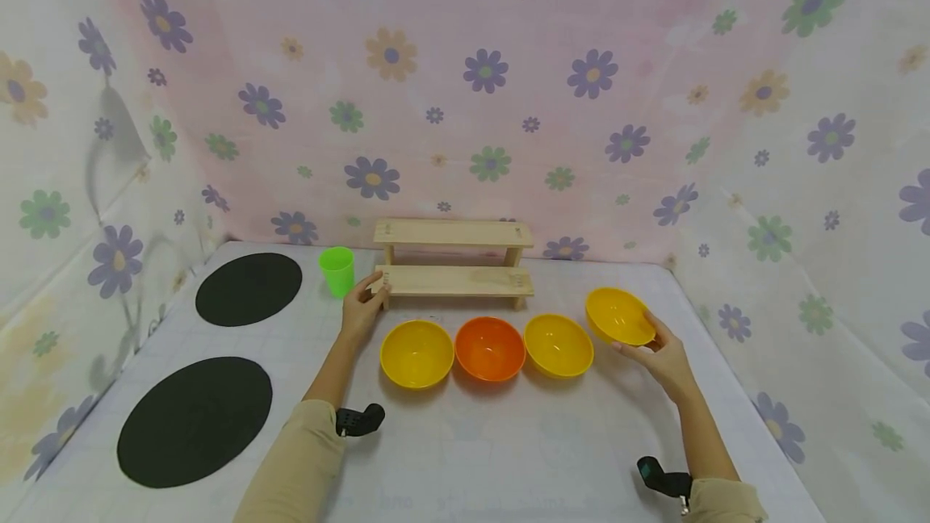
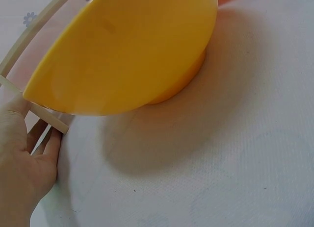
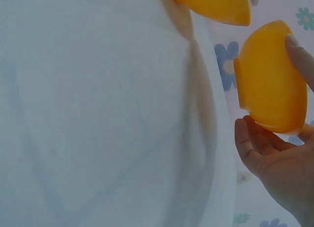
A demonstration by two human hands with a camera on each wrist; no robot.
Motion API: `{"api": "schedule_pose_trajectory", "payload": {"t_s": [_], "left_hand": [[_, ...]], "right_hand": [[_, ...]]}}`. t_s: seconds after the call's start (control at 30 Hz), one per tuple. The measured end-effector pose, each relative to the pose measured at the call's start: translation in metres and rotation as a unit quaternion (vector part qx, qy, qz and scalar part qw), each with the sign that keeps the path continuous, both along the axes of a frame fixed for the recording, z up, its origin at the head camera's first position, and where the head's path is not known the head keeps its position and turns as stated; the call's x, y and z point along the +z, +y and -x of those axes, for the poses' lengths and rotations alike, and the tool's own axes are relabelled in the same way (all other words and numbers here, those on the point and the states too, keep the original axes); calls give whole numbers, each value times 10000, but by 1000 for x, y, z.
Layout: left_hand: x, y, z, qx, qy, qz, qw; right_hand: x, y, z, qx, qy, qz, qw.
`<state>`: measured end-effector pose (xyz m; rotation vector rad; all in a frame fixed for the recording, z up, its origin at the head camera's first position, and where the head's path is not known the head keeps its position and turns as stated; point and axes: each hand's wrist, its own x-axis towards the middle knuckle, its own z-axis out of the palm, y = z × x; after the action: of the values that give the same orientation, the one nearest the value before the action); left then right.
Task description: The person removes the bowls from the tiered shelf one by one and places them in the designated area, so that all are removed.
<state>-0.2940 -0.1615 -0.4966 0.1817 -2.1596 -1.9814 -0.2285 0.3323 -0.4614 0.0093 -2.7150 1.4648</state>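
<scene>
Right hand (image 1: 663, 355): fingers curled round a tilted yellow bowl (image 1: 620, 315), held just above the worktop (image 1: 508, 442) at the right end of the bowl row. Left hand (image 1: 361, 307): fingers straight, touching the left end of the wooden rack (image 1: 454, 258). Row, left to right: yellow bowl at left (image 1: 417, 353), orange bowl (image 1: 490, 348), middle yellow bowl (image 1: 558, 345). Green cup (image 1: 337, 270) stood beside the rack.

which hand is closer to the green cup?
Left. The left hand rests on the left end of the wooden rack, just right of the green cup. The right hand is far off on the right, holding a yellow bowl.
</scene>
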Motion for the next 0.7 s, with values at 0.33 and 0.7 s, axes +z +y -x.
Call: {"api": "schedule_pose_trajectory", "payload": {"t_s": [0.33, 0.7], "left_hand": [[-1, 0, 1, 88, -24, 56, 9999], [-1, -1, 2, 26, -126, 40, 9999]], "right_hand": [[-10, 9, -19, 37, -248, -194, 9995], [-21, 10, -33, -34, -235, -147, 9996]]}}
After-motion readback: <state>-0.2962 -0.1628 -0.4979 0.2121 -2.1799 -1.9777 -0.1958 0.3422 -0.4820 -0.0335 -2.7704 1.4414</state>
